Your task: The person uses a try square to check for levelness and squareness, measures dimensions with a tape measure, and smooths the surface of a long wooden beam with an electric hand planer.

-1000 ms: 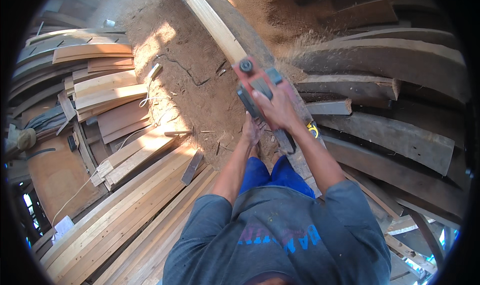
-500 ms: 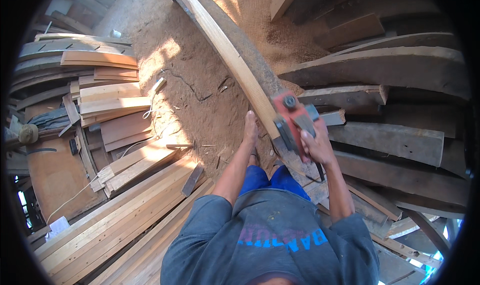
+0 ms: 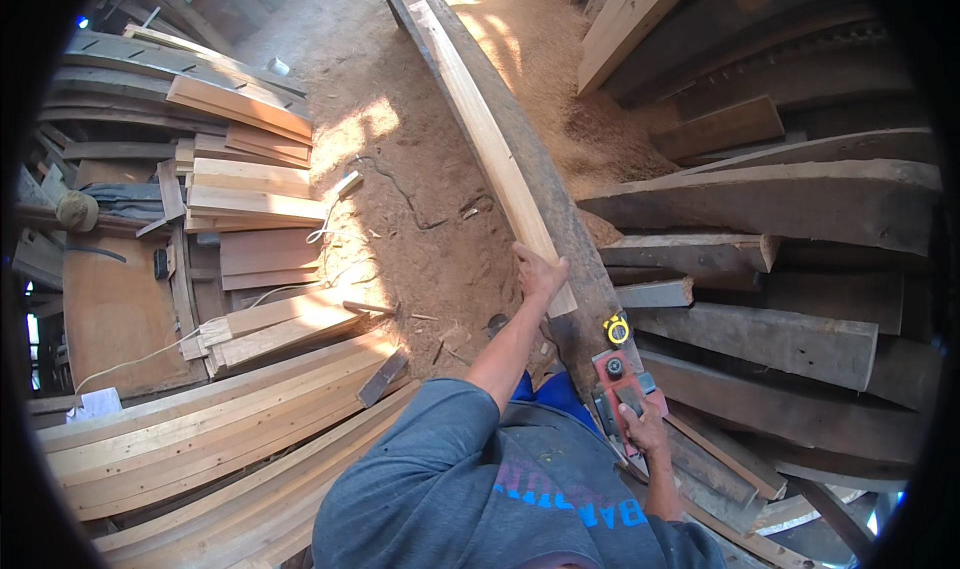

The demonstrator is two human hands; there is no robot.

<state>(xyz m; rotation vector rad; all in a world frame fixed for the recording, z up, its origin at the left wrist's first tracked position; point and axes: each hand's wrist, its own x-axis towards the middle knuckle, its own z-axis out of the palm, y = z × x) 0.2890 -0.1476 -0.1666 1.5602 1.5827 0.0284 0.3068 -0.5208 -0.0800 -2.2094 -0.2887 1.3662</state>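
A pale wooden plank lies lengthwise on a long, dark, dusty beam. My left hand grips across it close to its near end, fingers and thumb over its sides. At the right, my right hand is closed on the handle of a red electric planer. The planer is at the near end of the beam, apart from the plank. Between plank and planer, a yellow tape measure rests on the beam.
Stacked boards and long planks fill the left side. Thick dark timbers are piled on the right. Sawdust covers the floor, where a dark cord lies.
The planer has come off the plank's near end and back toward me in my right hand. My left hand now holds the plank. The tape measure has come into sight.
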